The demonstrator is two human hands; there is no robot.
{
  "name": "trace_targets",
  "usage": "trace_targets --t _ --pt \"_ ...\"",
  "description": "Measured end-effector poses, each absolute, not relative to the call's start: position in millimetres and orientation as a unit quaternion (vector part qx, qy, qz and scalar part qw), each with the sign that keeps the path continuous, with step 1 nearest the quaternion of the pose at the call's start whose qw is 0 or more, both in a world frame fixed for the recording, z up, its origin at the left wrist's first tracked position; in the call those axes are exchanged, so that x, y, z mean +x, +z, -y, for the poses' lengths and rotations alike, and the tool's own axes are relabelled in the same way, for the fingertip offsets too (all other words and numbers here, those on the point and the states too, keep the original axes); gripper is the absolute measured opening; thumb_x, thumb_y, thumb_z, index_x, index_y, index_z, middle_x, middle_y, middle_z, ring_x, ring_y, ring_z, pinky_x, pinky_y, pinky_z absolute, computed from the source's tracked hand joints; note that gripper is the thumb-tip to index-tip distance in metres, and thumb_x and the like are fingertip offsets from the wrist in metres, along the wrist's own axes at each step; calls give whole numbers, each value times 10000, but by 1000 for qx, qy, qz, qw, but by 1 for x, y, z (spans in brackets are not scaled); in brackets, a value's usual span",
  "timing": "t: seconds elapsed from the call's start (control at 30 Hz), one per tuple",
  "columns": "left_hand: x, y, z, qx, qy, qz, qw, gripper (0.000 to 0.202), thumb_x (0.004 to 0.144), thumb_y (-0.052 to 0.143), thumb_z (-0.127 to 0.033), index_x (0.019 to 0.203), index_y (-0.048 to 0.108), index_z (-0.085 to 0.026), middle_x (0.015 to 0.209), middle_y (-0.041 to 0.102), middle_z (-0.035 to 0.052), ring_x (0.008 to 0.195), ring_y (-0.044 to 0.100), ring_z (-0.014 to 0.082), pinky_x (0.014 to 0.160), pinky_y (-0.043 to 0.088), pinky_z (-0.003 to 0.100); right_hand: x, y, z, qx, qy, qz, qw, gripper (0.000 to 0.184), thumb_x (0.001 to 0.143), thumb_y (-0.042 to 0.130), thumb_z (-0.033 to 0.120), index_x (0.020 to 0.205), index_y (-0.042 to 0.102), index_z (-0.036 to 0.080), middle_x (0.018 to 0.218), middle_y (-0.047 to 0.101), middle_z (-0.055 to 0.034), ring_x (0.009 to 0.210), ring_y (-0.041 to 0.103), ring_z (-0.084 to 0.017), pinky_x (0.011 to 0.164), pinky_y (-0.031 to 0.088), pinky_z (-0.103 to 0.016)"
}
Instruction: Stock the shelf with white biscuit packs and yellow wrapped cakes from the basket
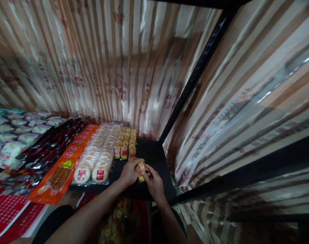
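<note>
Between my two hands, over the right part of a black shelf (152, 149), is a small yellow snack pack (141, 172) in a clear wrapper. My left hand (130, 172) grips it from the left, its fingers curled around the top. From the right, my right hand (154, 181) pinches the same pack with thumb and fingers. Just beyond my left hand stand rows of matching small yellow packs (125, 142), stacked at the shelf's back. To their left lie two rows of round white wrapped cakes (101, 171) with red labels.
Further left are an orange snack bag (58, 176), dark glossy packets (51, 145) and many white packets (13, 150). Striped plastic sheeting (134, 61) covers the back and right side. A black metal post (195, 74) rises at the shelf's corner. Below me is a blurred heap of yellowish packs (119, 223).
</note>
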State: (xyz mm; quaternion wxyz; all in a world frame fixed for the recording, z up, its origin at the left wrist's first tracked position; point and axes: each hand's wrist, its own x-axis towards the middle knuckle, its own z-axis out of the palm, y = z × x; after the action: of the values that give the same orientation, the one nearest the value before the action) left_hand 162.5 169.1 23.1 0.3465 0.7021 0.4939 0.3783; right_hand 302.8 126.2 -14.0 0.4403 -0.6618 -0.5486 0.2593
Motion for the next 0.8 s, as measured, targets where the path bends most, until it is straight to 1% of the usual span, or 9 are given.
trace_targets --t 0.07,0.13,0.2,0.3,0.4,0.5,0.63,0.73,0.8 --pt "167 24 -175 715 366 -491 336 370 754 426 -79 1017 640 -225 1014 628 38 950 585 145 883 467 277 305 -13 -137 -644 270 568 435 374 725 563 409 1034 649 217 894 680 -31 713 579 -148 705 474 -263" --pt "172 24 -180 717 360 -499 328 375 766 409 -88 1040 631 -217 1028 614 47 958 581 150 893 466 293 307 -15 -148 -634 280 569 443 357 726 554 403 997 661 197 873 679 -38 691 583 -147 672 475 -254" --pt "178 24 -183 713 365 -509 317 389 773 408 -104 1091 604 -212 1099 590 57 1024 558 164 938 444 319 309 -19 -159 -637 278 554 459 367 722 554 411 988 657 179 866 676 -48 685 587 -153 669 477 -260" --pt "187 24 -183 695 385 -532 293 416 786 427 -150 1184 539 -196 1271 496 78 1179 464 201 1005 393 349 312 -24 -176 -648 286 522 475 409 718 547 443 998 637 159 855 673 -62 692 598 -167 676 480 -277" --pt "197 22 -183 676 380 -556 299 407 816 410 -201 1206 522 -164 1336 447 107 1232 421 223 1041 353 364 313 -26 -195 -660 292 501 477 422 722 526 465 994 622 157 832 672 -62 707 609 -178 675 476 -281" --pt "209 17 -190 660 371 -562 333 410 827 391 -216 1211 521 -152 1346 451 111 1251 405 218 1076 301 368 312 -25 -217 -677 279 487 476 417 721 501 484 973 620 172 802 668 -47 695 610 -178 666 469 -280" --pt "223 11 -212 600 380 -565 420 452 849 352 -225 1281 443 -128 1396 394 109 1303 331 195 1112 218 364 311 -19 -250 -687 253 482 481 411 699 491 494 913 632 173 760 658 -34 659 602 -169 649 464 -274" --pt "233 13 -230 530 403 -566 486 481 879 331 -286 1328 365 -119 1430 332 117 1324 291 193 1111 210 366 311 -15 -274 -686 243 491 479 412 700 476 495 901 632 172 768 658 -36 658 598 -163 643 458 -265" --pt "237 16 -239 495 431 -555 511 476 892 320 -322 1335 350 -148 1434 330 101 1324 290 186 1101 235 358 312 -14 -289 -685 242 496 475 415 710 461 499 910 628 176 781 661 -36 672 601 -162 646 457 -261"
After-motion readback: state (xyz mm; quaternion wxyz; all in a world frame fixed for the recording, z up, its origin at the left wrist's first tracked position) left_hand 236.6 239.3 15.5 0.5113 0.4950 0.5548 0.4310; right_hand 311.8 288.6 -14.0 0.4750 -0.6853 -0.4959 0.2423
